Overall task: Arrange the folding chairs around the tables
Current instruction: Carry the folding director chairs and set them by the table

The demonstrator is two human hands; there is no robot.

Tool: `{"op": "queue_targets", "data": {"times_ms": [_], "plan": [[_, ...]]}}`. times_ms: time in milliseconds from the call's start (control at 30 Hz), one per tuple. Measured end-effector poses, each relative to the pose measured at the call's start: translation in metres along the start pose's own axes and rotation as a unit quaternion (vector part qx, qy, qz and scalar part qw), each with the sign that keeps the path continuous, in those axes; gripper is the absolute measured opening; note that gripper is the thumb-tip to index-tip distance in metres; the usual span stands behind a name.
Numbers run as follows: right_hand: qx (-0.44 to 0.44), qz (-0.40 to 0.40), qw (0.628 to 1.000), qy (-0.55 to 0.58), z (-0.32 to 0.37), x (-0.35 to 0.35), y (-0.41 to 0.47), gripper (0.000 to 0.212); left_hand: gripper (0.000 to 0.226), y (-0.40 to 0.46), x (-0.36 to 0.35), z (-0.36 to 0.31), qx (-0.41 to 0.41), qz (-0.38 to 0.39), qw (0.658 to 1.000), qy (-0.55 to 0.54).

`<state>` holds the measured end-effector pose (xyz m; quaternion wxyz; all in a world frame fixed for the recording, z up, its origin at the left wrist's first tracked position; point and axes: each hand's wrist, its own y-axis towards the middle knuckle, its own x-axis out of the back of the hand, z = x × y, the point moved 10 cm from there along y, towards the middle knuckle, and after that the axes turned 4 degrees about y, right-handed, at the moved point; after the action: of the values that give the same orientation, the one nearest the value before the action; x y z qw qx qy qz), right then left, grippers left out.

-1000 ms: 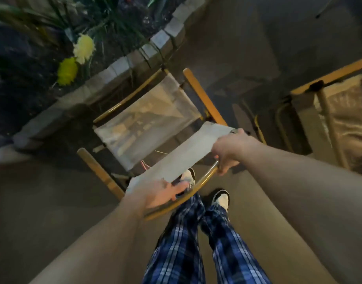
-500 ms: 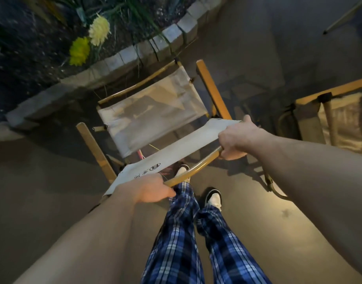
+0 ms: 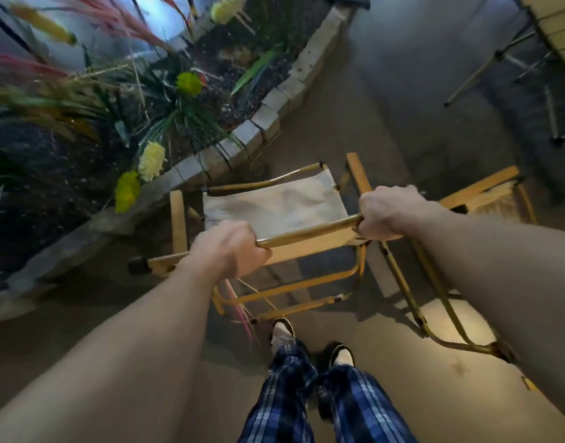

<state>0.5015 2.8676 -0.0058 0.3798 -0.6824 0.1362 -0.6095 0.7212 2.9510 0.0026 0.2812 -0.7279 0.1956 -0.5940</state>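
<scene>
A folding chair [image 3: 284,206] with a beige canvas seat, wooden armrests and a tan metal frame stands unfolded on the floor in front of me. My left hand [image 3: 230,247] grips the left end of its top back bar. At the right end of that bar, my right hand [image 3: 386,212] is curled round it. A second folding chair [image 3: 485,196] of the same kind stands to the right, partly hidden behind my right forearm. A slatted wooden table [image 3: 559,27] on thin metal legs shows at the top right corner.
A planter bed edged with stone blocks [image 3: 268,113] and filled with yellow flowers and grasses curves along the left, close to the chair's front. My feet [image 3: 310,343] stand just behind the chair. Bare concrete floor lies between the chairs and the table.
The chair's back has swung up from lying over the seat to upright, with both hands still on its top bar. The view has tilted up, bringing the table and more planter into sight.
</scene>
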Motion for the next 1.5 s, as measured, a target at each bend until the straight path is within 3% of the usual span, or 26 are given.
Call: {"op": "queue_targets", "data": {"times_ms": [367,600,900,1133,1300,1500], "plan": [[-0.052,-0.058,0.995,0.062,-0.093,0.082,0.058,0.019,0.031,0.123,0.107,-0.075,-0.058,-0.055,0.983,0.164],[-0.076,-0.085,0.989,0.091,-0.178,0.142,0.093,0.018,0.039,0.191,0.183,-0.151,-0.065,-0.071,0.981,0.17],[-0.174,-0.138,0.963,0.151,-0.312,0.218,0.105,0.023,0.035,0.283,0.28,-0.287,-0.187,-0.103,0.953,0.215],[-0.298,-0.148,0.923,0.194,-0.389,0.238,0.093,0.017,0.034,0.348,0.335,-0.402,-0.34,-0.15,0.886,0.275],[-0.362,-0.053,0.886,0.284,-0.379,0.191,0.102,0.024,0.023,0.383,0.312,-0.433,-0.429,-0.07,0.822,0.367],[-0.378,-0.013,0.823,0.424,-0.337,0.13,0.15,0.016,0.016,0.444,0.26,-0.434,-0.477,0.018,0.743,0.469]]}}
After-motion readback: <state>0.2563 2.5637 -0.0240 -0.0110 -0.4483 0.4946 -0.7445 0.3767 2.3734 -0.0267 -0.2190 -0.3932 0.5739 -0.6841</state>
